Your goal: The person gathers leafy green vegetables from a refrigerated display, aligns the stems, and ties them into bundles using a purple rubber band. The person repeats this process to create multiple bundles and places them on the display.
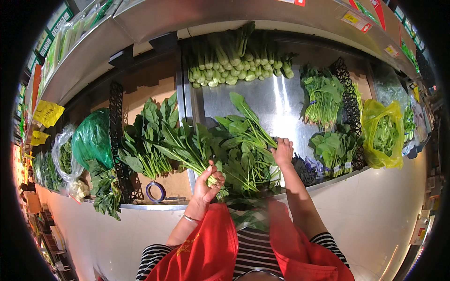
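My left hand (210,181) is closed round the stem ends of a small bunch of long-leaved greens (182,147), whose leaves point up and left. In my right hand (283,151) are the stem ends of more leafy greens (251,123), their leaves fanning up and left. Beneath and between both hands lies a loose pile of leafy greens (246,168) on the metal display counter. Left of my left hand, a bunch of broad-leaved greens (151,147) rests on brown cardboard, with a roll of purple tape (155,191) below it.
Bok choy (232,70) is stacked at the counter's back. Tied bunches of greens (323,98) stand at the right beside a black plastic divider (348,87) and a yellow bag (383,133). Another black divider (116,123) and a green bag (92,138) are at the left. A metal shelf (211,17) overhangs the back.
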`<state>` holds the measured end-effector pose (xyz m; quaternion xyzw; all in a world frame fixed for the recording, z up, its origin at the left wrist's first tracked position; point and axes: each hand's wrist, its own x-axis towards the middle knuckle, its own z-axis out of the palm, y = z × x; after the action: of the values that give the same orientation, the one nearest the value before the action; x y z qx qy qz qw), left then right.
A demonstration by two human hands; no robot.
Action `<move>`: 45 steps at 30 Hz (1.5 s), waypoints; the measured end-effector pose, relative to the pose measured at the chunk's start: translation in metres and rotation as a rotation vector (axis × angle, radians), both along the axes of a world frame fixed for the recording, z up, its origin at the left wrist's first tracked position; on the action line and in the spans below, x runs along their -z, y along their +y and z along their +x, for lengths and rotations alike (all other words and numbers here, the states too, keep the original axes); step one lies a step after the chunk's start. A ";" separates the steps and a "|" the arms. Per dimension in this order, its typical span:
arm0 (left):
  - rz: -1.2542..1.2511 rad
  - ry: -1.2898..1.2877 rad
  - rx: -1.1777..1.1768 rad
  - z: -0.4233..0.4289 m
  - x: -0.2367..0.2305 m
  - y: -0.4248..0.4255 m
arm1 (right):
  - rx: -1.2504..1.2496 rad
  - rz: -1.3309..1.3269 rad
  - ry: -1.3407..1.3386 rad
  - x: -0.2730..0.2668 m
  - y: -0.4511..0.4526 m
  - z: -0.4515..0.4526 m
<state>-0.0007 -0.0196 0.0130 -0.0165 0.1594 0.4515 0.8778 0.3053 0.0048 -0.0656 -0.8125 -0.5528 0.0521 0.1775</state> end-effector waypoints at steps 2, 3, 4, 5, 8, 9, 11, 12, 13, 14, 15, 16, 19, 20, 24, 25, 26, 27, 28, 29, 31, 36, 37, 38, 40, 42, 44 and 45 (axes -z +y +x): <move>-0.021 -0.007 0.036 0.002 0.000 -0.002 | -0.005 -0.070 -0.082 0.000 0.007 0.004; -0.041 -0.007 0.041 0.003 0.001 -0.002 | 0.003 -0.024 -0.046 -0.003 0.009 0.006; -0.016 -0.021 0.088 0.002 0.001 -0.002 | 0.002 0.022 -0.006 -0.008 0.012 0.010; -0.005 0.027 0.073 0.002 0.002 -0.002 | 0.034 0.022 0.030 -0.014 0.014 0.012; 0.057 0.026 0.086 0.004 0.006 -0.002 | 0.072 0.333 0.934 -0.045 0.015 0.014; 0.042 0.030 0.100 0.006 0.007 -0.002 | 0.084 0.424 1.312 -0.058 0.014 0.012; 0.020 0.031 0.126 0.015 0.008 -0.004 | 0.062 0.635 1.380 -0.083 0.010 -0.002; 0.029 0.043 0.155 0.019 0.007 -0.005 | 0.009 0.726 1.344 -0.094 0.005 -0.013; 0.038 0.065 0.171 0.024 0.006 -0.005 | -0.092 0.836 1.330 -0.104 0.001 -0.027; 0.072 0.051 0.202 0.028 0.005 -0.006 | -0.090 0.759 1.196 -0.111 -0.007 -0.043; 0.101 0.043 0.221 0.031 0.003 -0.006 | -0.160 0.727 1.124 -0.117 -0.017 -0.059; 0.114 0.031 0.240 0.033 0.002 -0.006 | -0.326 0.686 0.817 -0.123 -0.024 -0.072; 0.100 0.079 0.212 0.033 -0.001 -0.004 | -0.771 0.561 0.409 -0.130 -0.040 -0.103; 0.149 0.033 0.233 0.030 -0.001 -0.002 | -0.829 0.508 0.383 -0.132 -0.046 -0.110; 0.124 0.017 0.159 0.023 0.003 -0.006 | -0.941 0.418 0.389 -0.138 -0.054 -0.120; 0.113 -0.026 0.174 0.021 0.004 -0.007 | -0.948 0.418 0.410 -0.139 -0.056 -0.120; 0.091 -0.025 0.179 0.020 0.006 -0.008 | -0.971 0.378 0.450 -0.139 -0.058 -0.118; 0.086 -0.043 0.183 0.019 0.007 -0.008 | -0.980 0.372 0.563 -0.137 -0.058 -0.116; 0.091 -0.005 0.173 0.017 0.007 -0.007 | -0.976 0.357 0.676 -0.134 -0.058 -0.111; 0.096 0.004 0.158 0.016 0.008 -0.007 | -0.971 0.289 0.760 -0.129 -0.058 -0.105; 0.094 0.002 0.124 0.012 0.008 -0.007 | -0.686 0.359 0.844 -0.113 -0.050 -0.084; 0.162 -0.049 0.062 -0.008 0.001 -0.009 | -0.061 0.056 0.398 -0.042 -0.001 -0.024; 0.157 -0.067 0.056 -0.011 -0.001 -0.010 | -0.106 0.019 0.285 -0.028 0.002 -0.020; 0.162 -0.083 0.046 -0.012 -0.003 -0.010 | -0.169 0.018 0.162 -0.016 0.004 -0.019; 0.188 -0.111 0.013 -0.016 -0.005 -0.011 | -0.170 -0.034 0.062 0.000 0.008 -0.020; 0.196 -0.114 -0.044 -0.021 -0.006 -0.011 | -0.180 -0.015 0.091 0.003 0.012 -0.020; 0.203 -0.100 -0.067 -0.026 -0.005 -0.011 | -0.215 0.084 0.244 -0.007 0.014 -0.019; 0.192 -0.093 -0.084 -0.029 -0.004 -0.012 | -0.200 0.098 0.341 -0.016 0.014 -0.020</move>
<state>-0.0299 -0.0313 0.0172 0.0400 0.0737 0.4996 0.8622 0.2855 0.0187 -0.0492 -0.7234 -0.5945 0.1794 0.3017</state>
